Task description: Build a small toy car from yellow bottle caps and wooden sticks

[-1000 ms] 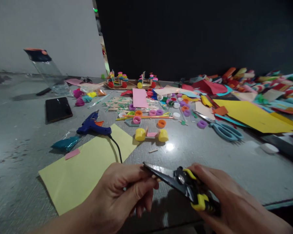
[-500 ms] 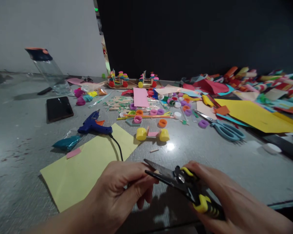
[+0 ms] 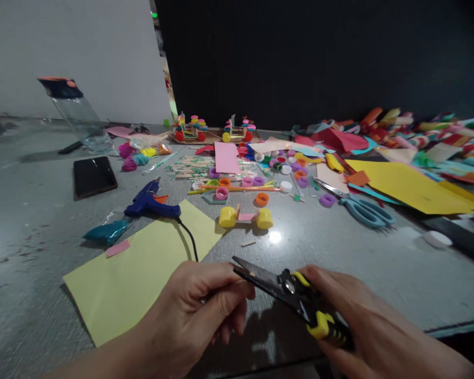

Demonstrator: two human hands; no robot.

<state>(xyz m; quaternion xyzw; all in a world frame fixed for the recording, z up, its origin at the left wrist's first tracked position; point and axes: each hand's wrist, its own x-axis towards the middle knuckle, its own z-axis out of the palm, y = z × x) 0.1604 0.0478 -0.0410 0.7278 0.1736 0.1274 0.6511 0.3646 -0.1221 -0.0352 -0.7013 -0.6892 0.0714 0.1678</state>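
Observation:
My right hand (image 3: 351,316) grips black and yellow cutters (image 3: 288,289) by their handles, with the blades pointing left. The blade tips lie over the fingertips of my left hand (image 3: 205,305), which pinches a small wooden piece (image 3: 252,275) whose end shows between the blades. Most of that piece is hidden by fingers and blades. Beyond my hands, two yellow wheels (image 3: 227,217) stand joined by a pink strip (image 3: 247,216). A short stick (image 3: 248,243) lies on the table between them and the cutters.
A blue glue gun (image 3: 152,205) and its cord rest by a pale yellow sheet (image 3: 134,273). Further left are a phone (image 3: 95,176) and a bottle (image 3: 79,118). Blue scissors (image 3: 367,210) lie at right. Behind are caps, sticks, coloured papers and two small decorated models (image 3: 239,129).
The cutter blades have closed partway around the wooden piece, and the handles have come nearer together in my right hand. The view has shifted very slightly.

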